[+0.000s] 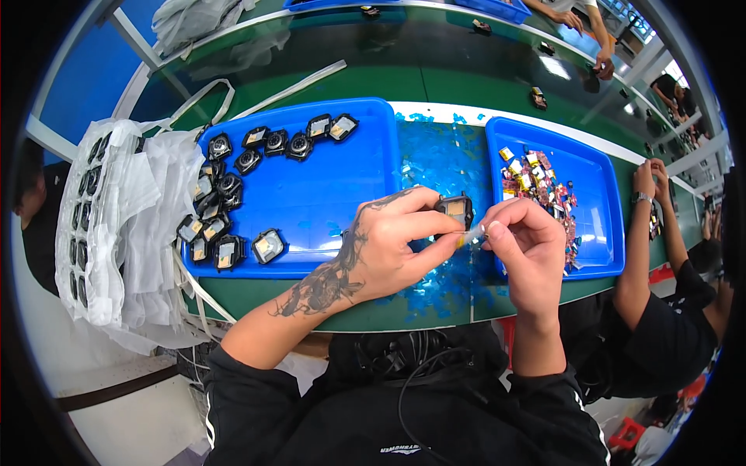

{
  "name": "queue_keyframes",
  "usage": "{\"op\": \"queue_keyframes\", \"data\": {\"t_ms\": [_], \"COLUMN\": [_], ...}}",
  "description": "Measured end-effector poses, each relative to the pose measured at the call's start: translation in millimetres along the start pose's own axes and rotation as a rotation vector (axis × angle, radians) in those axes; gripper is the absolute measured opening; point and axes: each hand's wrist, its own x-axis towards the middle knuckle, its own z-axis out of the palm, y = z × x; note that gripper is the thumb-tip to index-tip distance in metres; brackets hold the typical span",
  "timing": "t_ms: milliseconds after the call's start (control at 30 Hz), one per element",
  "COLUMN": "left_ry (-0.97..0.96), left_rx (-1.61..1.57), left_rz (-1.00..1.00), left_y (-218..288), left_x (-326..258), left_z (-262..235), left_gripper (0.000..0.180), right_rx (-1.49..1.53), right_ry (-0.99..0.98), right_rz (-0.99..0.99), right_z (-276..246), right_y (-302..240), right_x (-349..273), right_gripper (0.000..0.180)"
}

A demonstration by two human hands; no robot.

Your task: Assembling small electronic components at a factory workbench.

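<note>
The left hand [388, 248] is curled shut around a small black square part [455, 210], holding it up over the green bench [435, 85] between the two blue trays so it is easy to see. The right hand [524, 241] pinches a thin strip of clear film [472, 235] just beside the part. More black parts [233, 210] wait in the left blue tray [350, 147], and tiny colourful bits [540, 186] lie in the right blue tray [598, 194], both close to reach.
</note>
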Motion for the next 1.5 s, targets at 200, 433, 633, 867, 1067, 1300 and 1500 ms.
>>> {"op": "queue_keyframes", "data": {"t_ms": [200, 433, 633, 867, 1067, 1300, 1500], "left_ry": [-0.088, -0.114, -0.061, -0.082, -0.005, -0.007, 0.010], "left_rx": [-0.303, -0.601, -0.744, -0.770, -0.808, -0.819, -0.781], "left_rz": [-0.261, -0.533, -0.513, -0.626, -0.510, -0.531, -0.525], "left_y": [-4, 6, 0, 1, 1, 4, 1], "left_x": [-2, 2, -4, -2, -3, -1, -3], "left_z": [2, 1, 8, 6, 13, 10, 14], "left_gripper": [0.012, 0.016, 0.033, 0.038, 0.045, 0.051, 0.043], "right_rx": [0.057, -0.193, -0.069, -0.218, -0.331, -0.304, -0.416], "right_ry": [-0.003, 0.123, 0.165, 0.192, 0.269, 0.218, 0.207], "right_rz": [0.036, -0.016, -0.026, -0.076, -0.163, -0.048, -0.076], "right_z": [4, 10, 13, 16, 23, 18, 18], "right_y": [-4, 4, 8, 17, 22, 11, 13], "right_x": [-3, -4, -6, 0, -1, 3, 4], "right_gripper": [0.009, 0.016, 0.016, 0.019, 0.026, 0.038, 0.042]}}
